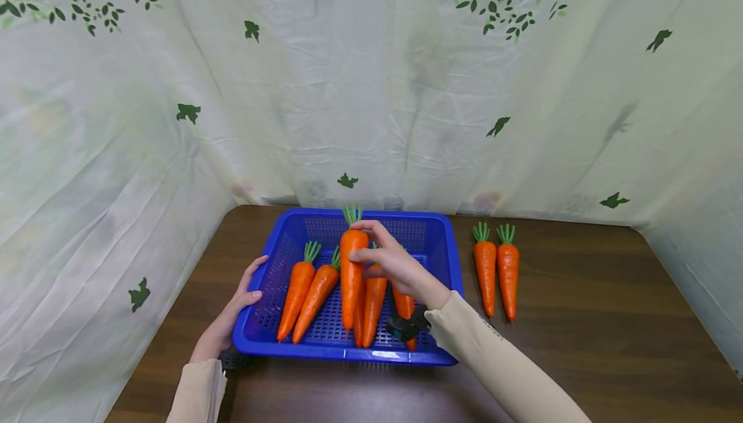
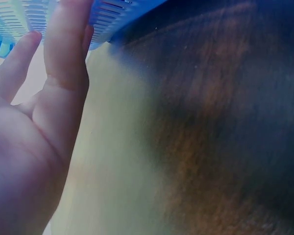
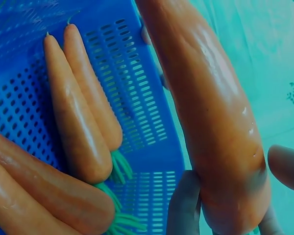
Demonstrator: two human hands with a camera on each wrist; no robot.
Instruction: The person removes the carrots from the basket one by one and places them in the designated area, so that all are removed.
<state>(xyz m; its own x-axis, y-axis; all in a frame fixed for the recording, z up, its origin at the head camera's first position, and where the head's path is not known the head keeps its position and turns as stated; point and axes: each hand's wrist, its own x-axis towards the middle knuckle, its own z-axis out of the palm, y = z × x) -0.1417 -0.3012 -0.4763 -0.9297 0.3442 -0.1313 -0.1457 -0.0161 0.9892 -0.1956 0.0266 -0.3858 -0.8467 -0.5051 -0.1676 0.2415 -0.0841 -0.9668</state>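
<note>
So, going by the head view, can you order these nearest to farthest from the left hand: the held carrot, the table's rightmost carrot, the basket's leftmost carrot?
From the left hand:
1. Leftmost carrot, inside the basket, on its left
2. Held carrot, in the right hand, over the basket
3. Rightmost carrot, on the table, right of the basket

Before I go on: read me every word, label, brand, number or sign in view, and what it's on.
No readable text: none on the basket, carrots or curtain, which has printed leaves only.
Right sleeve: small dark marks at its edge, too small to tell whether they are lettering.
</note>
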